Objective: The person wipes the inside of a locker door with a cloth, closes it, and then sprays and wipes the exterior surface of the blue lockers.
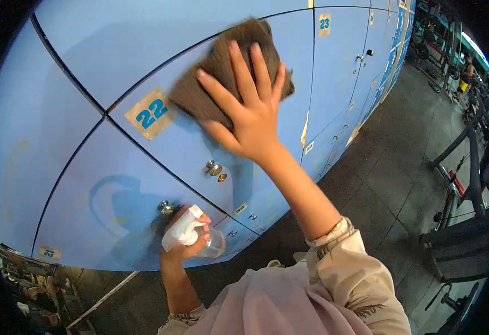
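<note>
My right hand [254, 120] lies flat with spread fingers on a brown cloth [222, 61], pressing it against the blue locker door marked 22 [292, 50]. The cloth is slightly blurred at its edges. Lower down, my left hand [175, 255] is wrapped round a spray bottle [184, 230] with a white trigger head and a clear body. Just above that bottle is a round metal knob [166, 207] on the lower door. Another knob [213, 167], with a brass lock [222, 178] beside it, sits on door 22 below the cloth.
More blue lockers run off to the right, one with a 23 label [325, 24]. Dark floor tiles [378, 184] lie beside them. Gym equipment [470, 234] stands at the far right, where a person [466, 75] is in the distance.
</note>
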Available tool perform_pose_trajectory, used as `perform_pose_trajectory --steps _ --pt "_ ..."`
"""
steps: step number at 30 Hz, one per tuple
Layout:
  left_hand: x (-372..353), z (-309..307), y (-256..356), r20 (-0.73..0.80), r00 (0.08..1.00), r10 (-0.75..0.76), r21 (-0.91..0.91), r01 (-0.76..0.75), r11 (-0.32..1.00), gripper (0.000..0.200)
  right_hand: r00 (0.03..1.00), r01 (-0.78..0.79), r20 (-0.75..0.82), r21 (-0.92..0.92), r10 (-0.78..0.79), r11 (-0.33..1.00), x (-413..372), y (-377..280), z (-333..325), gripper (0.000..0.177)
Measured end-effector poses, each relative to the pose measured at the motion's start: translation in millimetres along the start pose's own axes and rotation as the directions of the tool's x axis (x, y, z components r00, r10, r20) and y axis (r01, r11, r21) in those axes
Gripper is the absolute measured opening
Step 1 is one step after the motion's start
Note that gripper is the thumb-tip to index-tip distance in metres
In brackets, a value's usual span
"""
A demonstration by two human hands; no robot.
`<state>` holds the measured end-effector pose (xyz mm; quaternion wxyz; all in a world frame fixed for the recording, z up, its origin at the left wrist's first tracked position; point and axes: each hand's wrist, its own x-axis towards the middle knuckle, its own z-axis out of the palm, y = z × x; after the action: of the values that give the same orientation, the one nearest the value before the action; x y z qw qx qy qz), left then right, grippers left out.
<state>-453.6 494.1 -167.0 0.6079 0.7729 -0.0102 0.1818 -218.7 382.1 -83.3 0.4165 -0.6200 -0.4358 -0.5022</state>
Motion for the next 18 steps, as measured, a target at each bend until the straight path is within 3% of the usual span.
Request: perform_pose_trajectory --steps 1,5,7,10,14,17,18 --pt "-1.7 3.1 2.6 -0.014 0.998 -0.068 -0.02 0.068 0.997 0.035 1.0 -0.01 0.007 0.011 0.01 1.0 -19.4 3.7 3.7 0.052" --pt "-0.4 -4.5 -10.5 0.061 0.998 0.031 -0.015 -0.03 0.999 0.04 0.99 -0.014 0.144 0.066 0.004 0.998 -166.0 19.0 16.5 0.047" --pt "-2.1 -6.9 -16.9 0.08 0.997 0.022 0.019 -0.024 1.0 0.039 0.946 0.038 0.32 0.044 -0.05 0.998 -240.8 12.5 12.7 0.048" --pt "-2.2 -10.6 -20.1 0.128 0.992 0.002 0.068 -0.01 0.998 0.039 0.884 -0.035 0.467 0.047 0.009 0.998 -316.4 3.7 10.6 0.044" --pt "-3.0 -11.6 -21.7 0.136 0.991 -0.008 0.035 0.003 0.999 0.037 0.936 -0.098 0.346 0.061 0.071 0.993 -304.2 5.7 20.3 0.044" --pt "-1.9 -4.0 -15.8 0.075 0.997 -0.024 -0.135 0.034 0.99 0.037 0.984 -0.048 0.177 0.052 0.038 0.997 -183.9 12.9 18.3 0.045" --pt "-1.4 -4.6 -16.5 0.088 0.996 -0.003 -0.112 0.013 0.994 0.037 0.991 -0.011 0.13 0.047 0.005 0.999 -140.2 15.9 14.2 0.046"
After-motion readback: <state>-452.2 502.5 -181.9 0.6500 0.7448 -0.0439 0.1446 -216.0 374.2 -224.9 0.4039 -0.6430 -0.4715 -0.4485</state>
